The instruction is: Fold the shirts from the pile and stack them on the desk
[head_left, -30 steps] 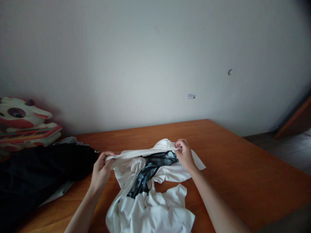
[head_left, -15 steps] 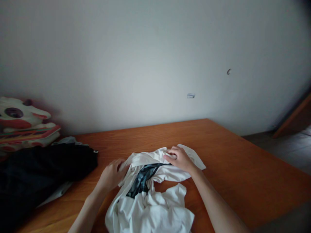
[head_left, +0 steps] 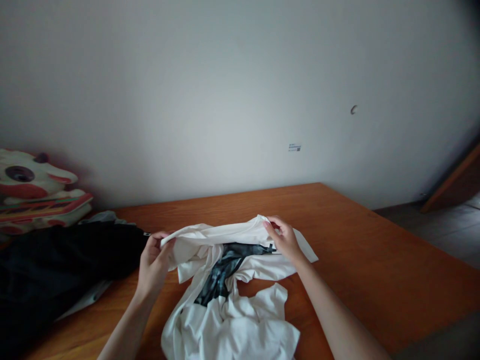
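Observation:
A crumpled white shirt (head_left: 240,325) with a dark printed patch lies on the wooden table, its near part bunched toward me. My left hand (head_left: 155,257) pinches the left end of the shirt's far edge and holds it a little above the table. At the other end of that edge, my right hand (head_left: 281,237) grips the cloth between thumb and fingers. The far edge is stretched between both hands. A white flap of cloth lies just beyond my right wrist.
Dark clothing (head_left: 67,270) is heaped on the left of the brown wooden table (head_left: 360,260), with lighter cloth under it. Behind it sits a cartoon-shaped toy (head_left: 41,192) with a keyboard. A pale wall (head_left: 225,100) rises behind the table.
My left hand has moved left and slightly up, now with the shirt's edge in its fingers. My right hand has shifted slightly, and the far edge has been raised and drawn straighter.

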{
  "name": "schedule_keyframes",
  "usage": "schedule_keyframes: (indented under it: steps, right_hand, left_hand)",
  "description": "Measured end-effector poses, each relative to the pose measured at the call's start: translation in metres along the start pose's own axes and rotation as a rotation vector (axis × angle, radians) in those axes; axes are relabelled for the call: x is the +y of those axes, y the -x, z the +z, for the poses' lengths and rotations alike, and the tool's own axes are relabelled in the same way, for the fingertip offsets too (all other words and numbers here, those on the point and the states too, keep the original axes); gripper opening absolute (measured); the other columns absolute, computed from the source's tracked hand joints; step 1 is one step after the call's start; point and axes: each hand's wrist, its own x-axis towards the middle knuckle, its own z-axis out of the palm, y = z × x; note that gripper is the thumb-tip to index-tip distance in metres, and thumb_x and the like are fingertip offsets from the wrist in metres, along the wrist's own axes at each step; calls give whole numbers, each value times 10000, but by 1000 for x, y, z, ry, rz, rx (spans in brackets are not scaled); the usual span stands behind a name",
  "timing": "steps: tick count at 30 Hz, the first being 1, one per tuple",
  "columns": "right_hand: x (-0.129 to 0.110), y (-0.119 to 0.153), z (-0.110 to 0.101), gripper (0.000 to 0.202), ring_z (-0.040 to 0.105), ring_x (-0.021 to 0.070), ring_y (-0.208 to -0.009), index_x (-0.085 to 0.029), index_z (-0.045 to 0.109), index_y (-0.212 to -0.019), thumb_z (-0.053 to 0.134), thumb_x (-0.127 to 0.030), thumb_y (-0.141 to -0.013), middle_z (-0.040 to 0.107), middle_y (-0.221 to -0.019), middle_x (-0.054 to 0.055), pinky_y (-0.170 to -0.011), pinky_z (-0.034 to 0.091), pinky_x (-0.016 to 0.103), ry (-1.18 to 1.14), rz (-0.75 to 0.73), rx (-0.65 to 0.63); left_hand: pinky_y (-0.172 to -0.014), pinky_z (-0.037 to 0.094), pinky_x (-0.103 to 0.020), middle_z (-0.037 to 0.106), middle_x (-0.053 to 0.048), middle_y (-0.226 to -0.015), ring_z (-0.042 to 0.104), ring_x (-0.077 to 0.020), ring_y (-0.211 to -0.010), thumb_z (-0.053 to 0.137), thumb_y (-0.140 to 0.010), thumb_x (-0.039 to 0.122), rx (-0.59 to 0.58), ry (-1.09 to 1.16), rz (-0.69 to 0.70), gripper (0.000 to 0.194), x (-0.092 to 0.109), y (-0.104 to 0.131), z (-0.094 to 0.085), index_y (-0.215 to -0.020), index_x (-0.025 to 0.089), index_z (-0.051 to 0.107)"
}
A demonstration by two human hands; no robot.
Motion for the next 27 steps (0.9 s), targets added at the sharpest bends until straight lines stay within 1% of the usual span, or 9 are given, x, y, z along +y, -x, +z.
schedule_keyframes:
  steps: [3, 5, 7, 10, 13, 16, 20, 23, 27]
  right_hand:
    - [0, 0, 1, 232, 626, 224, -898, -229, 680, -987, 596, -431, -907, 690, -975, 69, -801, 500, 337, -55, 32, -12]
    - [0, 0, 0, 169, 623, 232, -933, -237, 662, -906, 596, -388, -868, 683, -981, 68, -813, 495, 339, -84, 32, -20]
    - [-1, 0, -1, 118, 619, 234, -940, -238, 621, -805, 586, -349, -822, 673, -954, 61, -813, 488, 334, -108, 37, -55]
    - [-4, 1, -2, 114, 593, 203, -802, -233, 589, -756, 576, -340, -794, 632, -807, 24, -721, 464, 299, -108, 114, -179]
    - [-8, 4, -1, 206, 513, 164, -675, -222, 594, -748, 564, -398, -850, 562, -688, -16, -612, 388, 267, -78, 197, -343]
    - [-13, 7, 1, 363, 444, 138, -632, -210, 539, -657, 594, -490, -882, 481, -632, -40, -572, 314, 255, 11, 207, -421]
    - [-14, 7, 2, 377, 427, 132, -635, -200, 547, -659, 616, -504, -871, 466, -643, -43, -575, 301, 250, 31, 180, -431]
    - [-12, 5, 1, 338, 418, 130, -625, -203, 579, -723, 611, -509, -861, 470, -659, -39, -557, 304, 247, -77, 195, -341]
    - [-10, 2, 1, 294, 446, 137, -632, -214, 611, -809, 625, -506, -836, 504, -689, -31, -559, 339, 243, -202, 238, -239]
  left_hand:
    - [-572, 418, -198, 601, 27, -815, 533, -117, -667, 760, -602, 367, -34, 71, -77, 383, 1, -1, -2, -909, 222, 582]
    - [-519, 398, -211, 600, 25, -797, 517, -119, -609, 721, -609, 362, -125, 34, -102, 387, 1, 0, -5, -950, 219, 608]
    - [-501, 395, -232, 618, 11, -776, 522, -137, -589, 692, -664, 430, -243, -101, -96, 370, 1, 2, -7, -954, 206, 639]
    - [-529, 404, -254, 635, -5, -690, 560, -176, -610, 655, -746, 587, -410, -398, -80, 428, 0, 6, -5, -896, 187, 691]
    - [-554, 395, -256, 633, -1, -629, 572, -182, -606, 662, -745, 642, -577, -617, -56, 459, -2, 9, 0, -785, 190, 729]
    - [-604, 430, -257, 693, -20, -704, 615, -197, -673, 654, -767, 633, -663, -625, -18, 448, -5, 10, 2, -753, 194, 744]
    - [-667, 487, -273, 723, -46, -800, 636, -208, -737, 645, -784, 640, -524, -460, 19, 468, -6, 8, 0, -874, 192, 748]
    - [-678, 496, -269, 716, -55, -840, 636, -208, -776, 646, -775, 666, -341, -377, 63, 493, -4, 6, -2, -903, 196, 724]
    - [-790, 497, -284, 707, -64, -963, 641, -218, -899, 649, -788, 652, -146, -314, 149, 487, -2, 3, -5, -967, 204, 714]
